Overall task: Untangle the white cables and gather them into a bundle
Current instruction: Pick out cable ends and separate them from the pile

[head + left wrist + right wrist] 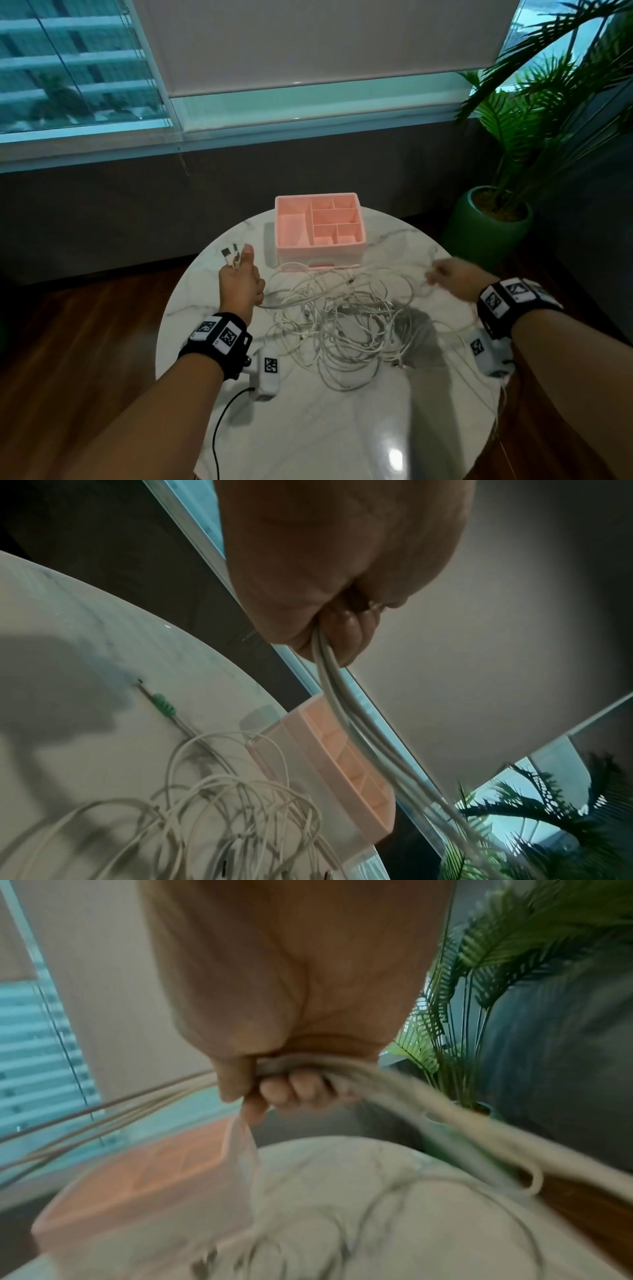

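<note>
A tangled heap of white cables (346, 322) lies in the middle of the round marble table (308, 428). My left hand (241, 274) is raised at the heap's left, fist curled round several cable ends, with white plugs (230, 255) sticking up above the thumb. In the left wrist view the gripped strands (337, 693) run down from the fist to the pile (219, 818). My right hand (445, 277), blurred, is over the table's right side and grips a bunch of cable strands (394, 1085) that trail off both sides of the fist.
A pink divided organizer box (320, 224) stands at the table's far edge just behind the cables. A potted palm in a green pot (486, 226) stands on the floor at the right. A small green-tipped cable piece (163, 704) lies on the table left of the heap.
</note>
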`<move>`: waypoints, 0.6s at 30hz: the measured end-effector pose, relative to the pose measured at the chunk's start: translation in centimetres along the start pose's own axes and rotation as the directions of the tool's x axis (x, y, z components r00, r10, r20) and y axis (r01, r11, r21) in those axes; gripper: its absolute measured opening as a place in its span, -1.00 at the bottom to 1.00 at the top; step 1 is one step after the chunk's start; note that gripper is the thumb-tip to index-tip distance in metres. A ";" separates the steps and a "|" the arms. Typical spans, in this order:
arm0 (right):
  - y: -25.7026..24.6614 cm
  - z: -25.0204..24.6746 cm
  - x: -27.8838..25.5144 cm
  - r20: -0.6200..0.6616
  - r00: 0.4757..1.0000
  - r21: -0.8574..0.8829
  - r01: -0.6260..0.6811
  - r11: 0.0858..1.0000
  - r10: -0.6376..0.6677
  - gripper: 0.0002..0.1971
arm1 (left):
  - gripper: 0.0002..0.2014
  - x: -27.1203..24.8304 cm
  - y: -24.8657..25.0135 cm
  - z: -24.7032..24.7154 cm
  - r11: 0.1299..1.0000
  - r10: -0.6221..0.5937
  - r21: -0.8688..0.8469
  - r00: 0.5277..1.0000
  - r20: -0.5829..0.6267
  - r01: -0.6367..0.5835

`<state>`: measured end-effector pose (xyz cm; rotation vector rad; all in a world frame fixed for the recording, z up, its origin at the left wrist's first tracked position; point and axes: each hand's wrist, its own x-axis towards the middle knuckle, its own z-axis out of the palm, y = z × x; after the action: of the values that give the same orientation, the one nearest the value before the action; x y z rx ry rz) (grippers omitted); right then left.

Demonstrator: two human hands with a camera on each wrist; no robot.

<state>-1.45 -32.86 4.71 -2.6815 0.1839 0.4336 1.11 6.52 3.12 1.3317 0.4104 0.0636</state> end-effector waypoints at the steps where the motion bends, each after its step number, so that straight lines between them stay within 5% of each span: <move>1: -0.6 -1.4 0.1 -0.090 0.996 0.038 0.020 0.999 -0.017 -0.72 | -0.57 -0.2 -0.3 0.3 1.000 -0.001 0.006 1.000 0.030 0.000; 4: -2.2 -5.4 0.3 -0.310 0.948 -0.001 0.070 0.998 -0.067 -0.61 | -0.56 -0.9 -0.8 1.1 1.000 0.014 -0.002 0.995 0.094 -0.014; 7: -2.4 -7.0 0.6 -0.347 0.937 -0.057 0.027 0.998 -0.045 -0.59 | -0.56 -0.6 -0.8 1.0 1.000 0.017 -0.011 0.996 0.086 -0.016; 12: 0.6 -4.4 1.2 -0.222 0.974 -0.054 -0.062 0.997 0.048 -0.87 | -0.55 0.6 -0.8 -0.8 1.000 0.007 -0.029 1.000 -0.008 -0.008; 18: 6.5 4.3 1.2 0.054 0.986 -0.133 -0.151 0.980 0.159 -0.81 | -0.61 0.9 -0.8 -2.1 0.996 -0.027 -0.091 0.995 -0.101 0.018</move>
<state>-2.75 -36.97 -1.85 -2.7850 0.3591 0.5986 1.09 8.56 1.77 1.2381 0.5038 0.1304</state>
